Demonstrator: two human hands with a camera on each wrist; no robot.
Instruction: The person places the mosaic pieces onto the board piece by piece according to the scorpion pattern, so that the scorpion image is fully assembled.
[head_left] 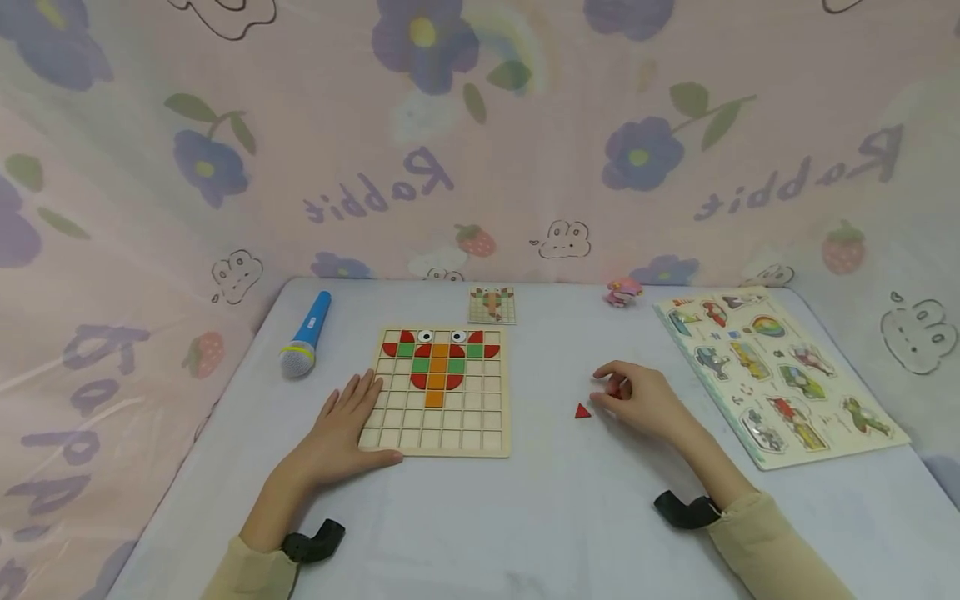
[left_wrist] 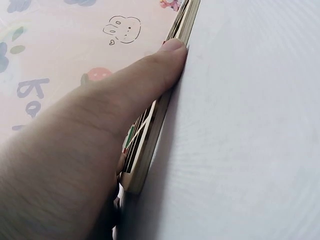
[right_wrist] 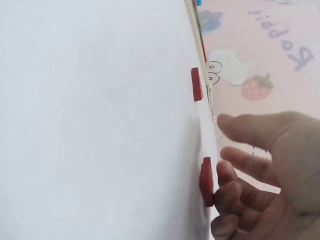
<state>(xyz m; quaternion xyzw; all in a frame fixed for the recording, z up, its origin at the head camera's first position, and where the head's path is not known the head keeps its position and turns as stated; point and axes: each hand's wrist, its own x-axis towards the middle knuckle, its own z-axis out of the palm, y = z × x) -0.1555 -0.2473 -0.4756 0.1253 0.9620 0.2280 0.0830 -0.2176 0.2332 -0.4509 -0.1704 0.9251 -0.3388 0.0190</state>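
My left hand (head_left: pixel 337 433) lies with its fingers straight and spread along the left side of a wooden grid board (head_left: pixel 472 429). Its thumb (left_wrist: pixel 165 62) rests at the board's near edge. Red, green and orange pieces and two eye discs form a figure on the board's upper half. To the right, my right hand (head_left: pixel 637 400) hovers low over the table, thumb and forefinger apart. Beside its loosely bent lower fingers is a red piece (right_wrist: pixel 206 182), partly hidden by the hand in the head view. A small red triangle (head_left: pixel 582 411) lies just left of that hand.
Behind the board lies a small pattern card (head_left: pixel 492 306). A blue toy microphone (head_left: pixel 307 337) is at the left, a pink figurine (head_left: pixel 622 292) at the back. On the right lies a large picture puzzle board (head_left: pixel 787 375). A printed cloth (head_left: pixel 525 167) hangs behind the white table.
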